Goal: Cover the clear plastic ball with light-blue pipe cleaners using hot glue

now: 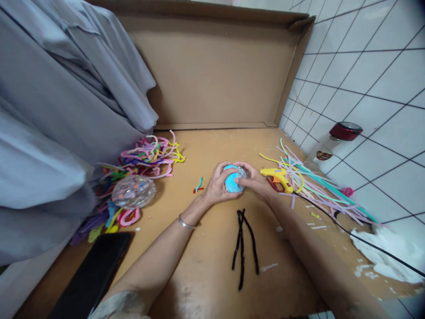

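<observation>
Between my two hands is a small ball (233,182), its near side covered in ridged light-blue rows like wound pipe cleaners, its upper right silvery and clear-looking. My left hand (219,180) cups it from the left, with fingers curled over the top. From the right, my right hand (254,180) grips it, the thumb pressed on the blue front. Several black pipe cleaners (241,248) lie on the table just below the ball. Short blue (199,184) and red (198,191) pieces lie to the left of my left hand.
A yellow glue gun (280,177) with a black cord lies right, beside long pastel pipe cleaners (312,186). A red-lidded jar (332,139) stands by the tiles. Left are tangled pipe cleaners (149,155), a clear speckled ball (133,191), a phone (93,274) and grey cloth (66,88).
</observation>
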Action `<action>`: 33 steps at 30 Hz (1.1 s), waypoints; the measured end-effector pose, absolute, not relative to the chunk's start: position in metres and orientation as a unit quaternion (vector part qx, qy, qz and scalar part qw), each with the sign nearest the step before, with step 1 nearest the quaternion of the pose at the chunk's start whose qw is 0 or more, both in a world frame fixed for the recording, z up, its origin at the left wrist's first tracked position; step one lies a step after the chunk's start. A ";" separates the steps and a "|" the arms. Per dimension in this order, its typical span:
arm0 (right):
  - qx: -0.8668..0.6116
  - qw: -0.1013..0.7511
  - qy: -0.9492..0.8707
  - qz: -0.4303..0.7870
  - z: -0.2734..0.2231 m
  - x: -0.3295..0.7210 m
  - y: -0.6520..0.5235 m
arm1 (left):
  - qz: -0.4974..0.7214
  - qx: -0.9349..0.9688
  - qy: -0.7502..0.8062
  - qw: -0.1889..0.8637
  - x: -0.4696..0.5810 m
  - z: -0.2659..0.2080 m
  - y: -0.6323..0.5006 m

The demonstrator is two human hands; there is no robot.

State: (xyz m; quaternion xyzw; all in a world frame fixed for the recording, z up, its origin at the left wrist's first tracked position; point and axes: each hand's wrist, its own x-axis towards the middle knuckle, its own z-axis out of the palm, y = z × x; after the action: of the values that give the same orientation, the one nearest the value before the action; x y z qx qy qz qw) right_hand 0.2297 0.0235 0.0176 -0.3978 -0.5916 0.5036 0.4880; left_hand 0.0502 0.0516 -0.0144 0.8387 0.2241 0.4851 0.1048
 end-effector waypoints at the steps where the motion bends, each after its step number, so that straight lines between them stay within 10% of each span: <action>1: -0.395 0.487 -0.594 0.504 0.018 0.230 0.024 | 0.485 0.839 0.222 0.105 0.050 -0.014 0.052; 33: -0.404 0.538 -0.513 0.533 0.019 0.220 0.019 | 0.472 0.848 0.220 0.095 0.050 -0.017 0.051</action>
State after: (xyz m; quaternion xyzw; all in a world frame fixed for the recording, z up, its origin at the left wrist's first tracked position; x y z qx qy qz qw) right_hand 0.2204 0.0195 0.0192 -0.4039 -0.5126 0.5330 0.5384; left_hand 0.0496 0.0511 -0.0175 0.8483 0.2200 0.4721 0.0954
